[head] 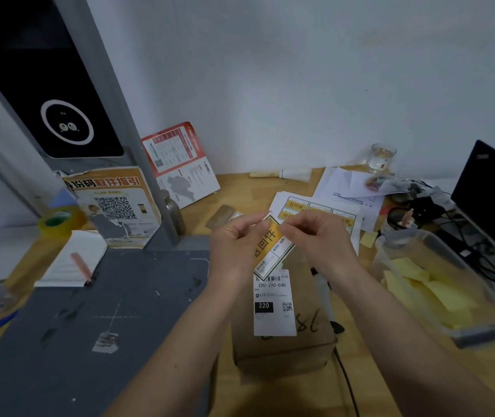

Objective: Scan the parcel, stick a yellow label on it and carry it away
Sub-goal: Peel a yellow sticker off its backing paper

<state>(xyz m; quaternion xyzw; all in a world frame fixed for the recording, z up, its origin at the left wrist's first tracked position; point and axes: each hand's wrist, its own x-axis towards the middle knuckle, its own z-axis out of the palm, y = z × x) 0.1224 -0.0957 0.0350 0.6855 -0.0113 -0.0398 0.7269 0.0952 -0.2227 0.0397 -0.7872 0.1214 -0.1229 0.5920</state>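
Note:
A brown cardboard parcel (282, 347) lies on the wooden desk in front of me, with a white shipping label (273, 308) on its top. Above it I hold a yellow label (272, 246) tilted in the air. My left hand (234, 242) pinches its upper left edge. My right hand (315, 233) pinches its top corner, fingers curled. More yellow labels sit on a sheet (315, 209) behind my hands.
A grey scanning platform (90, 320) with a black camera post (59, 100) stands at left. A clear box of yellow notes (432, 284) is at right, a dark monitor (493, 200) beyond it. A glass (383, 158), papers, tape roll (58, 221) and notebook (72, 260) crowd the desk.

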